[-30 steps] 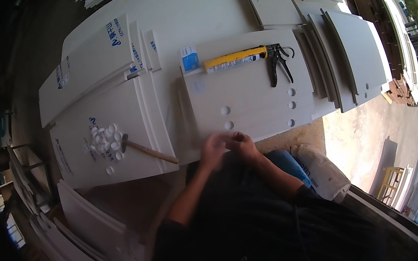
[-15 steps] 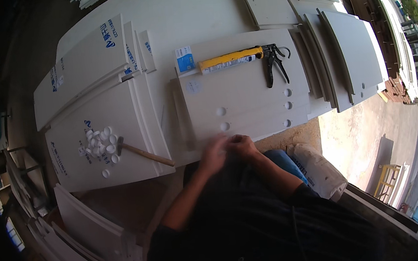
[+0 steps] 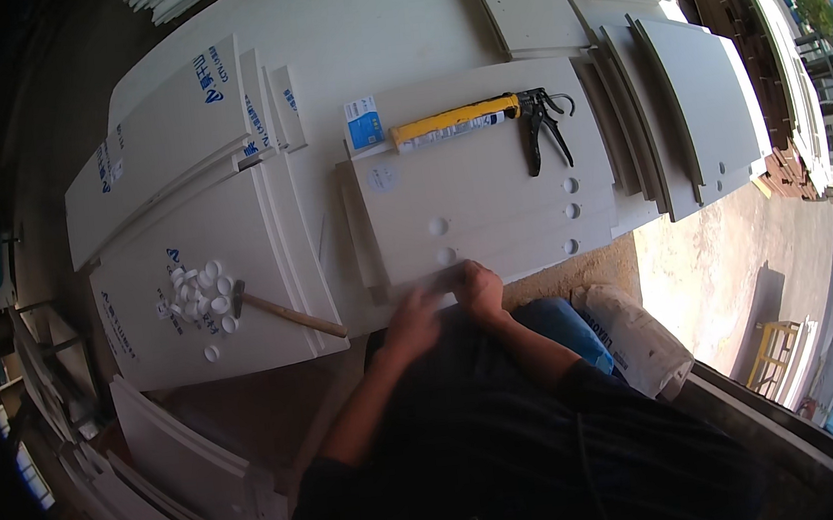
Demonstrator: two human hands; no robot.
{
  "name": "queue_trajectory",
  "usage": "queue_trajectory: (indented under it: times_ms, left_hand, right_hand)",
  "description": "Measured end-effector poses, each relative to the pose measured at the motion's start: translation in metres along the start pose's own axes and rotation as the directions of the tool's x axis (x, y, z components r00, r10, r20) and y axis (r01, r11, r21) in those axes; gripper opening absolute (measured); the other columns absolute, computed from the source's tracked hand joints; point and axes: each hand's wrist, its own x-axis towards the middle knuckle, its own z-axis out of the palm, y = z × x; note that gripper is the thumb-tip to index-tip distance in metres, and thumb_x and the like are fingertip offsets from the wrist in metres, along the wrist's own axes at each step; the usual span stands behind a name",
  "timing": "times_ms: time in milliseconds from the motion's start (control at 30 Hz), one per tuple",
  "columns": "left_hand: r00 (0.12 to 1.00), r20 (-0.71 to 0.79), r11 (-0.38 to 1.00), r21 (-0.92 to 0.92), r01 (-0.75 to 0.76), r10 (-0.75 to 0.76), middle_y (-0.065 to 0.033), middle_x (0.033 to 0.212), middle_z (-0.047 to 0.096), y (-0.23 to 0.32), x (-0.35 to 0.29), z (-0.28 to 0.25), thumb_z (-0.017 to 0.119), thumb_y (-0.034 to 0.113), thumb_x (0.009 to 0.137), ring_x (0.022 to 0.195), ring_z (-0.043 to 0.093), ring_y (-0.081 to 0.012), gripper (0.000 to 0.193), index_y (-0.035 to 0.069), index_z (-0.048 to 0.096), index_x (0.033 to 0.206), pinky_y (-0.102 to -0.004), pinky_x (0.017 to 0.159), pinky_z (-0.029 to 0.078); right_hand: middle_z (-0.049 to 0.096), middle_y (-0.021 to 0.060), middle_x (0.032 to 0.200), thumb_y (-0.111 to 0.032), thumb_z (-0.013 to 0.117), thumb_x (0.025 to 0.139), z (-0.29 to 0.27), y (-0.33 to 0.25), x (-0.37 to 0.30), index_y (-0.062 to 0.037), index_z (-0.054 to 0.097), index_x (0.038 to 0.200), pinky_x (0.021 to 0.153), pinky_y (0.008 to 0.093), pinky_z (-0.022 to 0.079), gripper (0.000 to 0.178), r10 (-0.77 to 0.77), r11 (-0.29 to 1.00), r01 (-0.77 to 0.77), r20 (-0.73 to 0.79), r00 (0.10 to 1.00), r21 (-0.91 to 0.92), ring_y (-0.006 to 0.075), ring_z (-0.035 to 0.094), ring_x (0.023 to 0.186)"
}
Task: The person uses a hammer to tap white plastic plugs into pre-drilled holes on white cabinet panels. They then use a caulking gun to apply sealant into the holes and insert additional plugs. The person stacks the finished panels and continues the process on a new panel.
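Both my hands are close together at the near edge of a grey-white board (image 3: 508, 166) with several round holes. My right hand (image 3: 481, 292) is closed, its fingers curled at a dark, blurred shape (image 3: 446, 278) that I cannot make out. My left hand (image 3: 415, 324) is just beside it, smeared by motion, so its fingers do not show clearly. Farther back on the board lies a caulking gun (image 3: 478, 119) with a yellow barrel and black handle. A blue-and-white label (image 3: 363, 123) is at the board's far left corner.
To the left, stacked panels (image 3: 164, 134) carry a pile of white round caps (image 3: 201, 293) and a wooden-handled hammer (image 3: 291, 315). More boards (image 3: 702, 102) lean in layers at right. A blue bag (image 3: 564, 329) and a whitish sack (image 3: 635, 339) stand by my right arm.
My right hand has turned upright, slightly apart from the left. My left hand has dropped a little toward me. The caulking gun, caps and hammer stay in place on the boards.
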Motion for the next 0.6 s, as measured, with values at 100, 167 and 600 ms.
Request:
queue_trajectory:
  times_ms: [100,167,600]
  left_hand:
    - [0.999,0.025,0.990,0.137,-0.041,0.038,-0.0172,0.126,0.053,-0.004,0.003,0.003,0.074,0.014,0.086,0.114,0.061,-0.0370,0.057,0.010,0.059,0.141,-0.0460,0.096,0.055]
    - [0.999,0.021,0.981,0.192,-0.031,0.027,-0.0181,0.124,0.053,-0.014,0.003,0.019,0.071,0.016,0.090,0.113,0.061,-0.0380,0.054,0.011,0.059,0.142,-0.0472,0.094,0.055]
    - [0.991,0.097,0.906,0.420,0.046,-0.095,-0.0171,0.116,0.060,0.018,0.027,0.011,0.065,0.028,0.097,0.102,0.064,-0.0362,0.052,0.012,0.056,0.145,-0.0486,0.084,0.056]
  right_hand:
    - [0.073,0.0141,0.088,-0.021,0.072,0.083,0.006,0.002,-0.002,-0.0093,0.064,0.088,0.069,0.0500,0.055,0.015,-0.019,1.000,0.019,-0.028,0.999,-0.002,0.0399,0.071,0.081]
    - [0.073,0.0137,0.088,-0.022,0.072,0.083,0.016,0.013,0.002,-0.0097,0.064,0.088,0.068,0.0506,0.055,0.015,-0.015,0.999,0.014,-0.014,1.000,-0.044,0.0402,0.070,0.080]
    - [0.072,0.0174,0.085,-0.018,0.073,0.093,-0.051,0.014,-0.011,-0.0039,0.070,0.088,0.067,0.0426,0.056,0.016,-0.068,0.992,0.072,-0.045,0.997,0.103,0.0358,0.071,0.076]
